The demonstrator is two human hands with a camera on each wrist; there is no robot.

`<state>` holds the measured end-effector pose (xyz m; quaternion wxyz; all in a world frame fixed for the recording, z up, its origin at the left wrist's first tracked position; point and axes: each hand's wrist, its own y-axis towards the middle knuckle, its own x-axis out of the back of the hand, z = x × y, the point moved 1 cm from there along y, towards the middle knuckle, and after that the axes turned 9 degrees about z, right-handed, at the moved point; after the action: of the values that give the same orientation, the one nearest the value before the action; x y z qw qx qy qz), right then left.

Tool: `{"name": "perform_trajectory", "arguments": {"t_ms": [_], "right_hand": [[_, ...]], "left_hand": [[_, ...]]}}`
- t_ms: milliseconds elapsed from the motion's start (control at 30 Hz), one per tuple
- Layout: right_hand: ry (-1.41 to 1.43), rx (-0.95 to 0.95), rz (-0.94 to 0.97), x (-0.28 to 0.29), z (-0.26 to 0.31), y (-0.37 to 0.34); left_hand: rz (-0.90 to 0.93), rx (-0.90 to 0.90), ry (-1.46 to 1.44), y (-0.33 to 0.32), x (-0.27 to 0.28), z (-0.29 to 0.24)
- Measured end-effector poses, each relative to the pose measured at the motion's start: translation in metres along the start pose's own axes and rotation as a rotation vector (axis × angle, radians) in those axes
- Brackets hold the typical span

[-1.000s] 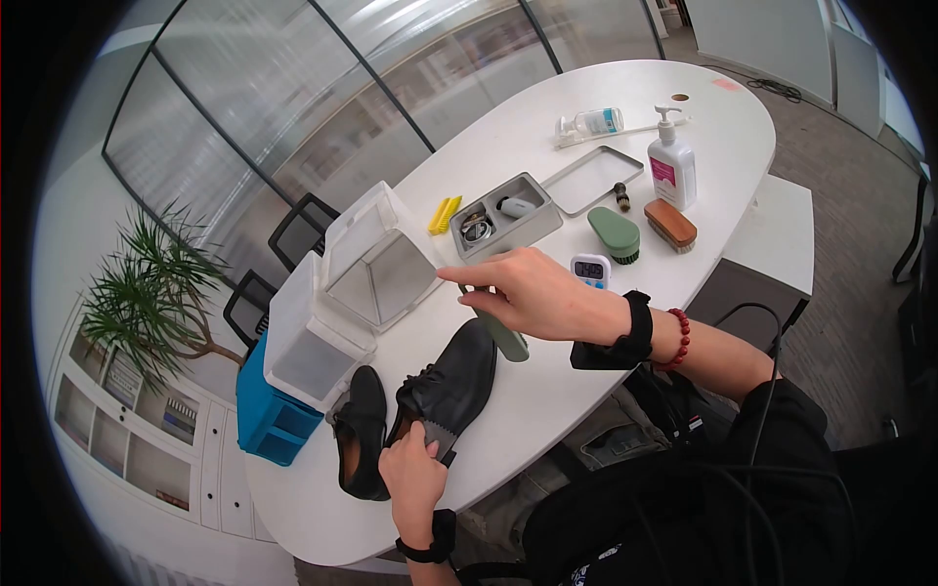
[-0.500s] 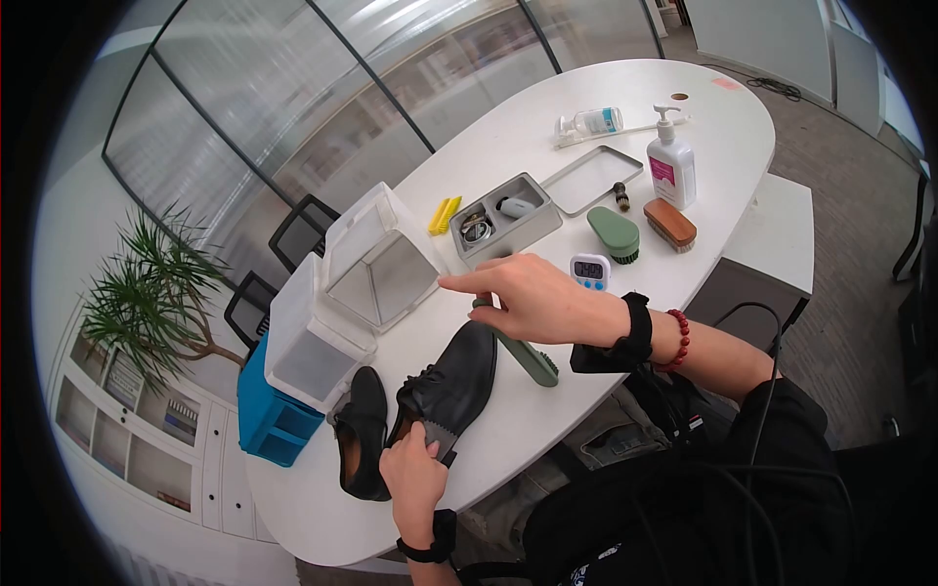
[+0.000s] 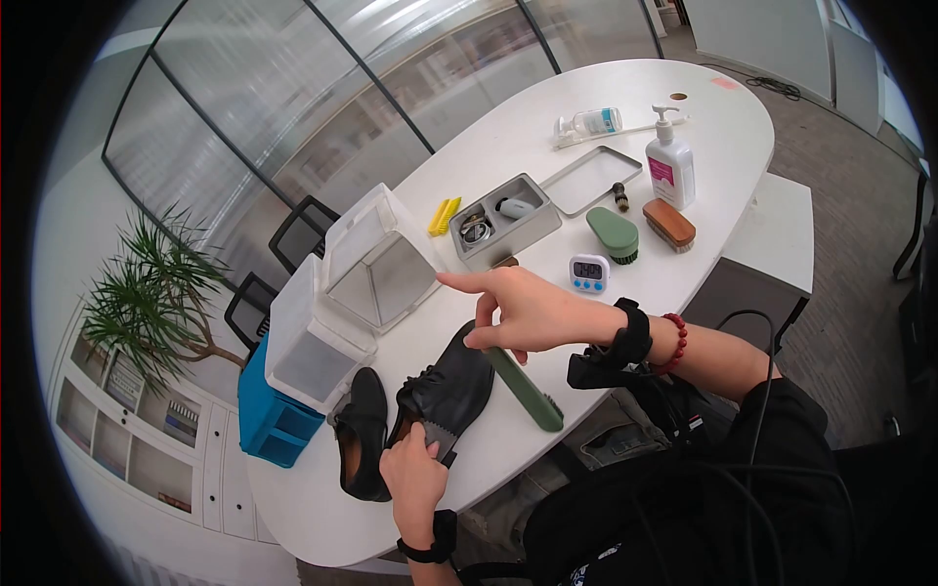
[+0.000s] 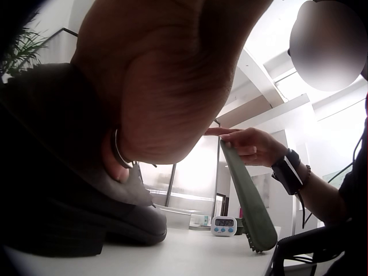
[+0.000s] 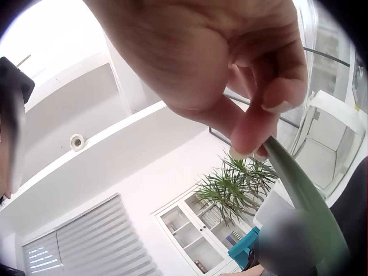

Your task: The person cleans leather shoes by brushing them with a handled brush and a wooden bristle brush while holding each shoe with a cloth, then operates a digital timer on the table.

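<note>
White table (image 3: 728, 137) stands near dark-framed glazed partition (image 3: 366, 83); black chairs (image 3: 304, 231) between. Green plant (image 3: 137, 298) fronts white glass-doored cabinet (image 3: 201, 464). Floor (image 3: 850, 195) grey. Right wrist view: striped blind (image 5: 100, 238), white wall (image 5: 144, 184).

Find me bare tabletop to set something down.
Bare: the end between the blue organizer, black shoes and table edge; the stretch between the yellow item, grey box and clear bottle. Crowded: around the timer, green-topped brush and wooden brush.
</note>
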<state>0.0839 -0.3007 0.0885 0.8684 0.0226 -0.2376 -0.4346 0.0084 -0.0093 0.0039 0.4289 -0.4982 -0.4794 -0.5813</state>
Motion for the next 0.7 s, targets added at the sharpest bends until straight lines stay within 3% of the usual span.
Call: {"name": "perform_trajectory", "arguments": {"t_ms": [333, 700], "right_hand": [[0.017, 0.083, -0.099, -0.002, 0.001, 0.003], [0.105, 0.114, 0.057, -0.016, -0.006, 0.007]], "left_hand": [[0.042, 0.02, -0.028, 0.0, 0.005, -0.002], [0.006, 0.006, 0.009, 0.0, 0.001, -0.001]]}}
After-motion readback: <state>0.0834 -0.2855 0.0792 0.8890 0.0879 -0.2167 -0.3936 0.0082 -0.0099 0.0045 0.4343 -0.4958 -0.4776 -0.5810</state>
